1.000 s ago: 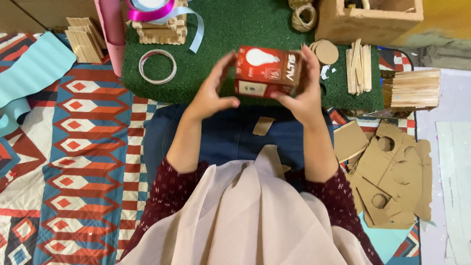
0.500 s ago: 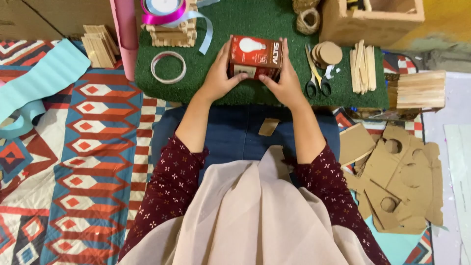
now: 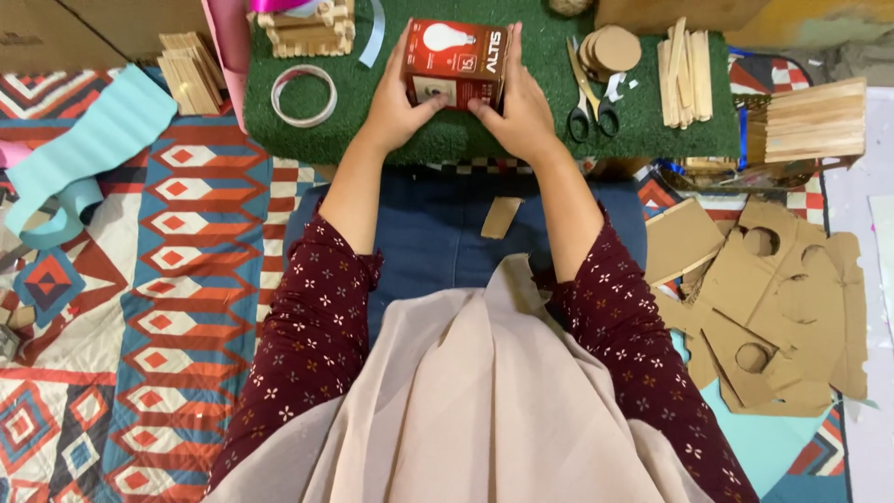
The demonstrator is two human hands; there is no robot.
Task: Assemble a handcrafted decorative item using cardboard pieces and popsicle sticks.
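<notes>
1. Red carton (image 3: 453, 63) with a white lamp-bulb picture on its top face, resting on the green turf mat (image 3: 466, 135) at the far middle of the view, gripped from both sides.
2. Left hand (image 3: 396, 101) clamped on the carton's left side, fingers (image 3: 402, 51) running up along that wall, thumb pressed on the near face.
3. Right hand (image 3: 521, 107) clamped on the carton's right side, fingers (image 3: 512, 56) flat along that wall, thumb meeting the near face just beside the left thumb.
4. Scissors (image 3: 589, 93) lying on the turf just right of the right hand, handles toward the wearer.
5. Stack of round cardboard discs (image 3: 613, 48) beyond the scissors, then a loose pile of flat wooden sticks (image 3: 686, 70) further right.
6. Clear tape ring (image 3: 303, 95) lying flat on the turf left of the left hand; small stick-built frame (image 3: 312, 33) behind it at the mat's far edge.
7. Bundle of wooden sticks (image 3: 191, 70) off the mat to the left, beside a pale blue corrugated sheet (image 3: 88, 154) on the patterned rug (image 3: 168, 307).
8. Wooden slat crate (image 3: 810, 121) at the right edge of the mat.
9. Cut cardboard sheets (image 3: 773, 298) with round holes spread on the floor at right, well apart from the carton.
10. Small cardboard scrap (image 3: 501, 216) lying on the blue lap cloth between the forearms.
</notes>
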